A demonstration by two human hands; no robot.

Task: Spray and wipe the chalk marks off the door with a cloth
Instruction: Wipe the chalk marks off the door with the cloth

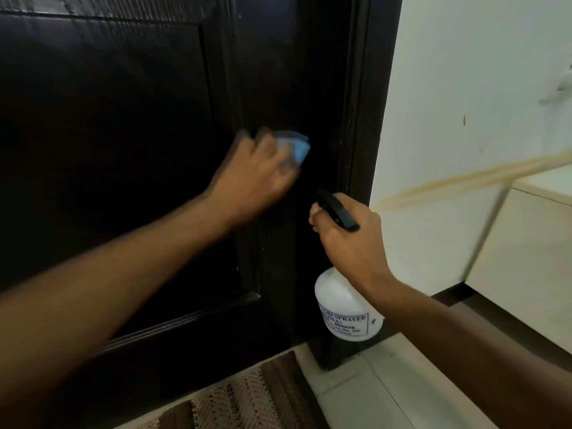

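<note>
Your left hand [257, 168] has the cloth [294, 147] bunched against the door [123, 119], just up-left of the sprayer [343, 305] gripped in your right hand [349, 239], so lefty's nearer for wiping.

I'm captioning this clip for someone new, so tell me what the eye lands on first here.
First comes the blue cloth, bright against the dark door, bunched in the left hand and pressed to the door's right side. Next is the white spray bottle, lower right beside the door frame, its black trigger head gripped by the right hand. A brown patterned mat lies on the floor below.
</note>
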